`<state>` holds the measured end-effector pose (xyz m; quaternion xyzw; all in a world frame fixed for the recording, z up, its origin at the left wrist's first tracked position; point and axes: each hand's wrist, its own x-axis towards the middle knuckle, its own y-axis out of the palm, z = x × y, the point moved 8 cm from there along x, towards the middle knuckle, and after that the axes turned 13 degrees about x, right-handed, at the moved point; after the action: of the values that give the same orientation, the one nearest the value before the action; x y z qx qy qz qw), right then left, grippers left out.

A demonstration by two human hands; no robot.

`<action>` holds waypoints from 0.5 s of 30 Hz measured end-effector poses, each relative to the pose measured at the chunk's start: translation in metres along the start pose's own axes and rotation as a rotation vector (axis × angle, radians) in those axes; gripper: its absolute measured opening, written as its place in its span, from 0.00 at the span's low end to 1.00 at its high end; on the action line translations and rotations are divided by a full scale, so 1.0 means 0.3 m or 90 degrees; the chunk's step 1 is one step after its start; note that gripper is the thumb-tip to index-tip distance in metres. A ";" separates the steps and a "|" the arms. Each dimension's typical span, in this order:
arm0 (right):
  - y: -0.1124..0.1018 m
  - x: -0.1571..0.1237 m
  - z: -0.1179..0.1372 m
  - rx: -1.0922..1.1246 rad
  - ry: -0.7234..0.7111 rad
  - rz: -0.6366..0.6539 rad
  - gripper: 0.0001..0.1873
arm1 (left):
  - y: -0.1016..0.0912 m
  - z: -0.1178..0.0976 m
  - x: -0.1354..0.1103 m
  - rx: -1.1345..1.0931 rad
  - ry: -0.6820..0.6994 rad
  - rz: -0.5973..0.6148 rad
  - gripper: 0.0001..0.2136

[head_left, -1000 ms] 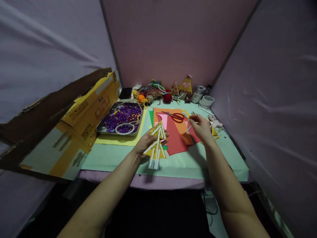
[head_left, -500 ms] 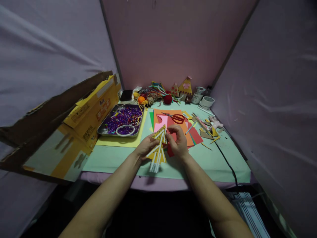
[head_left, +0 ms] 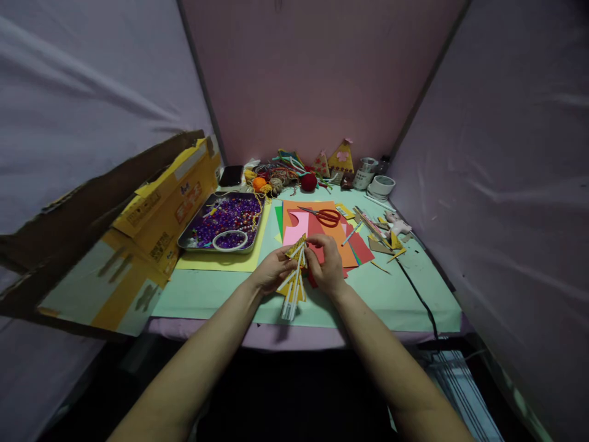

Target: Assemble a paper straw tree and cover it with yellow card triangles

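- A yellow paper tree (head_left: 294, 288) with white paper strips is held slightly tilted above the middle of the table (head_left: 207, 298), nearer the front edge.
- The tree's left side is gripped by the closed left hand (head_left: 273, 270).
- Its upper part is pinched in the closed grip of the right hand (head_left: 327, 265).
- Just behind the hands, sheets of red, orange (head_left: 343, 252) and pink paper (head_left: 295, 228) are spread, with red-handled scissors (head_left: 327, 216) laid on top.
- Left of these, a metal tray of purple beads (head_left: 188, 239) rests on a yellow sheet (head_left: 216, 264).
- A torn cardboard box (head_left: 161, 209) stands past the table's left edge.
- Along the back edge, a red ball (head_left: 308, 182), paper triangles (head_left: 341, 158) and tape rolls (head_left: 381, 185) are placed.
- Near the right edge, a pink plush toy (head_left: 398, 224) lies.
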<state>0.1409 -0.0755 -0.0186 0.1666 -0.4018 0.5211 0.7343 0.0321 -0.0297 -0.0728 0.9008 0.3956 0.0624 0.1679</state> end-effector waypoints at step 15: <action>0.014 -0.003 0.006 -0.056 -0.045 0.048 0.10 | -0.005 0.025 0.001 0.020 -0.044 -0.012 0.27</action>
<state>0.1363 -0.0756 -0.0188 0.1369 -0.4561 0.5240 0.7061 0.0331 -0.0304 -0.0802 0.9011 0.3990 0.0234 0.1682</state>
